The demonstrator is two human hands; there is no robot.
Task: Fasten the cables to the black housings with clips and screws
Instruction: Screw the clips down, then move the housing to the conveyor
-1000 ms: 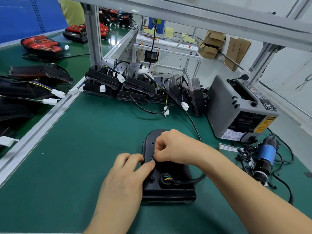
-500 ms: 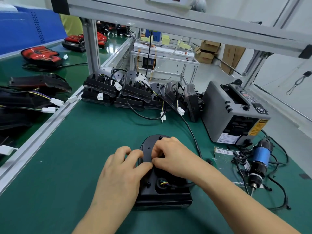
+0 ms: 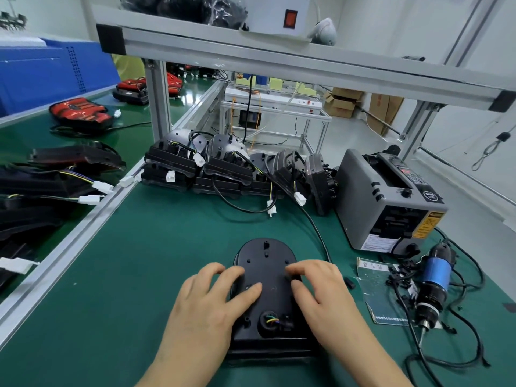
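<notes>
A green-topped workbench (image 3: 139, 275) fills the foreground, edged on the left by an aluminium rail (image 3: 69, 247). An aluminium post (image 3: 157, 99) carries an overhead shelf beam (image 3: 279, 60). Behind them, a white metal table (image 3: 279, 106) and cardboard boxes (image 3: 346, 103) stand on a pale grey floor (image 3: 349, 135) against white walls (image 3: 391, 32).

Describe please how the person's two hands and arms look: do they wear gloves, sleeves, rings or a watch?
Nothing is worn on them. The left hand and the right hand have no gloves, and no ring, watch or band shows on the fingers or wrists. The left forearm and the right forearm are uncovered down to the picture's lower edge; no sleeve is in view.
</notes>
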